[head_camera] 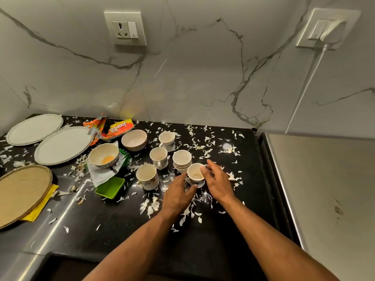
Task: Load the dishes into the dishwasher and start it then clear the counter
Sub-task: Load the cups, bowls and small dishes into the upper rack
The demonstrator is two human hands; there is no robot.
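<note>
Head view: on a black tabletop (213, 250) strewn with white peelings, both hands reach around a small ceramic cup (195, 175). The left hand (178, 194) touches its near side with loosely spread fingers; the right hand (218, 181) is open with fingertips at the rim. The cup looks light, rigid, breakable, best gripped around its body. Five cups, two bowls and two white plates are visible.

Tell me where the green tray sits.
In the head view, the green tray sits left of centre on the black counter, just below the silver wrapper.
</note>
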